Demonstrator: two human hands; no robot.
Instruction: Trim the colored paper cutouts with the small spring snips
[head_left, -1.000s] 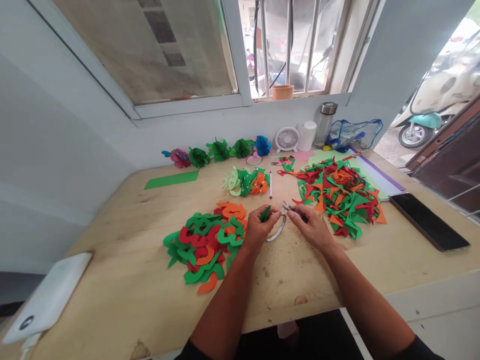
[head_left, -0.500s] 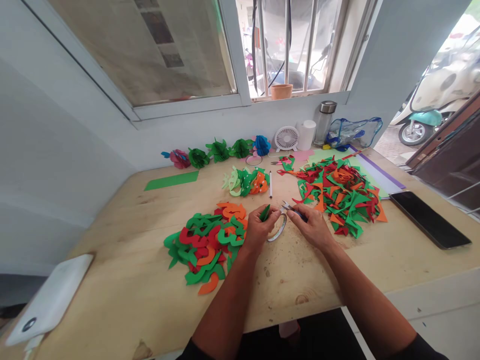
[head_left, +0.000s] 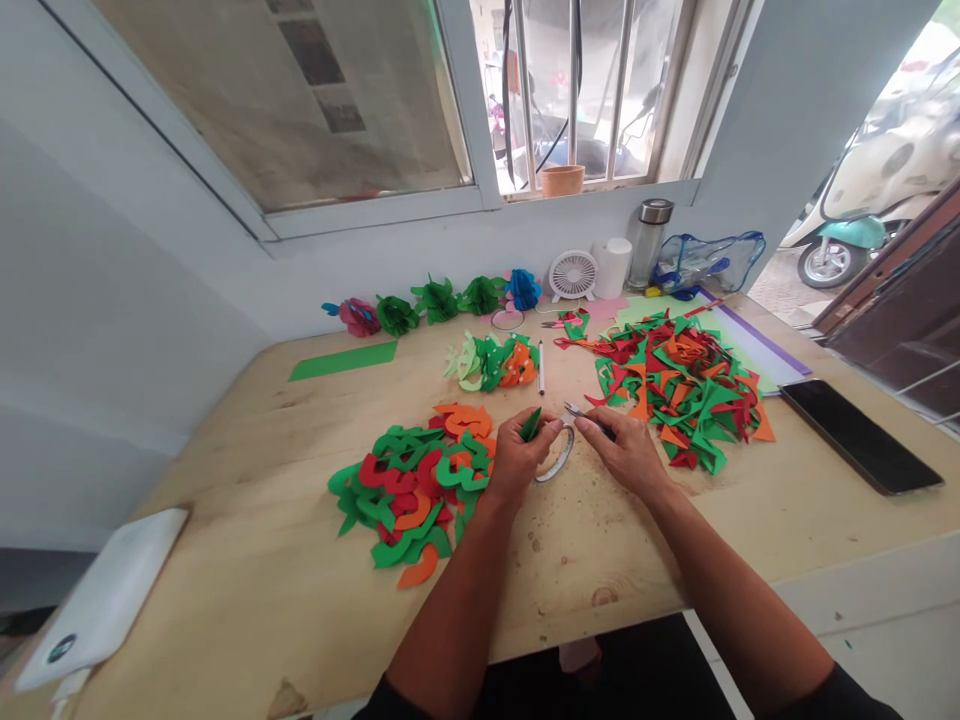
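Note:
My left hand (head_left: pixel 523 455) pinches a folded piece of dark green paper (head_left: pixel 531 424), its tip sticking up between thumb and fingers. A pale ring like a roll of clear tape (head_left: pixel 559 462) hangs at its fingertips, touching or just above the table. My right hand (head_left: pixel 628 452) is closed around small dark-handled scissors (head_left: pixel 598 425). Their short metal blades stand slightly apart, pointing at the left fingertips and the top of the ring. Left of my left hand lies a heap of wavy cut paper shapes (head_left: pixel 405 490) in green, red and orange.
Paper scraps (head_left: pixel 682 390) pile up at the right, beside a black phone (head_left: pixel 862 437). Farther back are a white pen (head_left: pixel 541 368), patterned paper pieces (head_left: pixel 491 362), paper flowers (head_left: pixel 437 299), a small fan (head_left: pixel 574 275) and a glass bottle (head_left: pixel 649 245). A white device (head_left: pixel 105 595) lies at left.
The scissors and my right hand have shifted very slightly. Otherwise both hands hold the same things in nearly the same place.

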